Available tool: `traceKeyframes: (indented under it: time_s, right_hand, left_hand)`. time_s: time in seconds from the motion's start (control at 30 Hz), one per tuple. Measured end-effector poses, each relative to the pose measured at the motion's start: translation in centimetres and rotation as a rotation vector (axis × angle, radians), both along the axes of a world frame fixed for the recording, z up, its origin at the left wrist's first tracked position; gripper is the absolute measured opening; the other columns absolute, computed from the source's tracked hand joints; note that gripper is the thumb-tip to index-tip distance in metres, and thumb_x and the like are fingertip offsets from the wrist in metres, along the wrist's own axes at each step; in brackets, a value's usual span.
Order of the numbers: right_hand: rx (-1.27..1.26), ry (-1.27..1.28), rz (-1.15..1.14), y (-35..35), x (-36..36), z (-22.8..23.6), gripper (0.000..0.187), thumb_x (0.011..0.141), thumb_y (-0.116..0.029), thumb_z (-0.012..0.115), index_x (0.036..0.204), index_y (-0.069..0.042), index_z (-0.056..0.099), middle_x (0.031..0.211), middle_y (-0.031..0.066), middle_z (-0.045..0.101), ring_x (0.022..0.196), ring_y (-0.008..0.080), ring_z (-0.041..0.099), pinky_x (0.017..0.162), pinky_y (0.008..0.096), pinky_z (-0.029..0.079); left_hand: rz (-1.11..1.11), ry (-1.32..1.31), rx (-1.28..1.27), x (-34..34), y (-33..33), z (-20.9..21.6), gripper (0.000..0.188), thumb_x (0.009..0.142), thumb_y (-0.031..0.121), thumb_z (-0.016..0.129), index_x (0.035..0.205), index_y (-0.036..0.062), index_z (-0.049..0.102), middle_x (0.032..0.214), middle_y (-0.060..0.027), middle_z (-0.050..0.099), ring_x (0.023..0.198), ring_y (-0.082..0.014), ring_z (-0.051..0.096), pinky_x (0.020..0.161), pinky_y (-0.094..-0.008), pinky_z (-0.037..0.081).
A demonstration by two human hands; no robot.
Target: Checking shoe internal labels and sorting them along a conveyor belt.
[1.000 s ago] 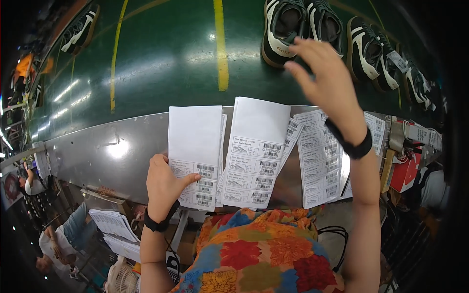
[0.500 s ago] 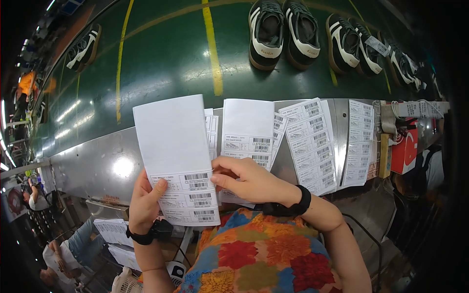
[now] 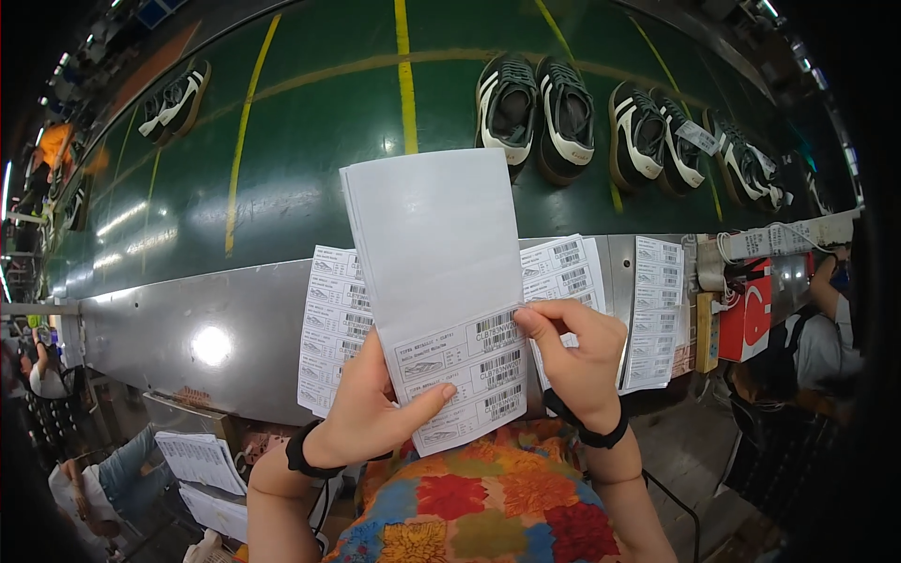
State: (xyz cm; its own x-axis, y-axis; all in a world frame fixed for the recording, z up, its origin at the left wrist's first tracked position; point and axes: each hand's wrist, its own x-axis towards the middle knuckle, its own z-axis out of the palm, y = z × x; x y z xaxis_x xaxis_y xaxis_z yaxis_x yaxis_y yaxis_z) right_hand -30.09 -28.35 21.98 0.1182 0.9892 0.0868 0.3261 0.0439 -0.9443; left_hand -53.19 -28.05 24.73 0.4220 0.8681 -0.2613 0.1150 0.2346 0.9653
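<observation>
A stack of white label sheets (image 3: 434, 246) is raised in front of me, blank at the top with rows of printed barcode labels at the bottom. My left hand (image 3: 380, 403) grips its lower left side, thumb across the printed rows. At the right edge, where the top printed row begins, the thumb and forefinger of my right hand (image 3: 577, 357) pinch a label corner; whether it has come loose from the backing cannot be made out. More label sheets lie on the metal ledge, one lot (image 3: 328, 324) left of the stack and another (image 3: 572, 267) behind my right hand.
Beyond the ledge (image 3: 188, 314) runs a green conveyor belt (image 3: 319, 169) with yellow lines. Pairs of black and white sneakers (image 3: 567, 122) stand on it, mostly at the right. A further label strip (image 3: 655, 319), a power strip (image 3: 707, 328) and a red box (image 3: 751, 314) are at the right.
Both hands have carried the label sheets rightward and nearer to my view. My right hand has turned more upright, its fingertips still at the sheet's right edge.
</observation>
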Motion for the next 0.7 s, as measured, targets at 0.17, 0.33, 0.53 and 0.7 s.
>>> traceKeyframes:
  time_s: [0.17,0.33,0.53,0.7]
  right_hand:
    - [0.405,-0.507,-0.041,-0.3,-0.6,1.4,0.010,0.078,0.000,0.077,0.085,-0.001,0.070,0.063,0.0068,0.060,0.051,0.0198,0.056,0.045,0.0312,0.041]
    - [0.373,-0.336,0.066,-0.4,0.0,4.3,0.011,0.075,0.002,0.077,0.082,-0.001,0.070,0.062,0.0077,0.060,0.051,0.0207,0.057,0.047,0.0275,0.043]
    - [0.328,0.111,-0.359,8.6,7.1,1.2,0.013,0.087,-0.009,0.074,0.089,-0.003,0.063,0.076,-0.0003,0.062,0.066,0.0053,0.055,0.058,0.0230,0.046]
    - [0.141,0.326,-0.407,20.8,15.7,-8.1,0.037,0.081,-0.026,0.083,0.094,-0.005,0.056,0.085,-0.0011,0.060,0.074,0.0052,0.053,0.065,0.0212,0.044]
  left_hand:
    - [0.090,0.093,0.116,0.6,1.0,-1.5,0.055,0.084,0.005,0.071,0.129,-0.0080,0.040,0.109,-0.0218,0.067,0.098,-0.0267,0.070,0.081,-0.0362,0.056]
    - [0.068,0.302,0.252,-0.2,2.7,-0.8,0.051,0.083,0.004,0.071,0.125,-0.0066,0.044,0.107,-0.0199,0.069,0.094,-0.0269,0.071,0.079,-0.0371,0.056]
    - [0.266,0.134,0.074,-8.6,3.4,-2.1,0.046,0.083,-0.006,0.065,0.126,-0.0036,0.049,0.111,-0.0097,0.064,0.103,-0.0168,0.061,0.092,-0.0326,0.050]
    - [0.159,0.519,-0.051,-13.9,1.4,-2.9,0.044,0.081,0.001,0.070,0.120,-0.0045,0.051,0.111,-0.0178,0.064,0.104,-0.0241,0.063,0.092,-0.0343,0.049]
